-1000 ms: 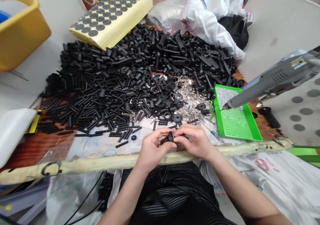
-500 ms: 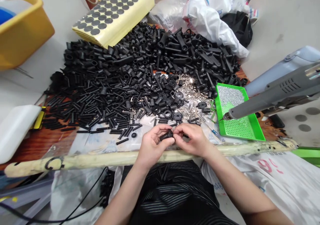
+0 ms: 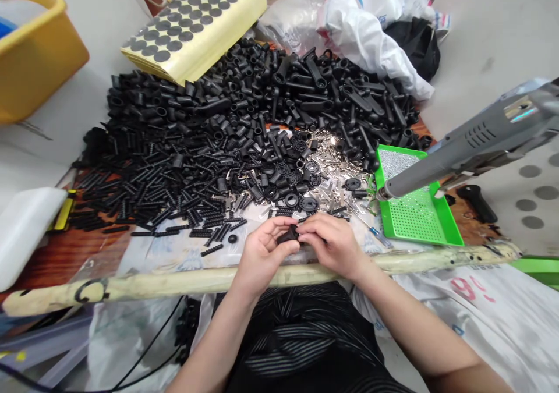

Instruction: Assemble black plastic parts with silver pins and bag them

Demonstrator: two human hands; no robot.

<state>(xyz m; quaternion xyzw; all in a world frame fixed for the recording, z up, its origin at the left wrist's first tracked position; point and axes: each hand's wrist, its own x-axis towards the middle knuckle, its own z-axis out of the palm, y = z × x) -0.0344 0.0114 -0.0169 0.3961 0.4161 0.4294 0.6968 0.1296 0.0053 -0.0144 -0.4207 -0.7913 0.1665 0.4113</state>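
Note:
My left hand is closed around a small black plastic part, short and tube-like with a wider end, just above the front edge of the table. My right hand meets it from the right, thumb and fingers pinched at the part's right end. Whether a smaller piece sits between those fingertips is hidden. Just beyond the hands lie ridged black strips, a small black round cap and black slotted discs. Shiny metal pieces are heaped behind these.
Black tubes and handles form a large pile at the back. On the right, a grey power screwdriver hangs over a green tray of small screws. A pale pole runs along the front edge. Sticker sheets lie behind.
The black part has turned slightly in my left hand, and my right fingers have shifted a little left over its end. The hanging screwdriver has swung left and up.

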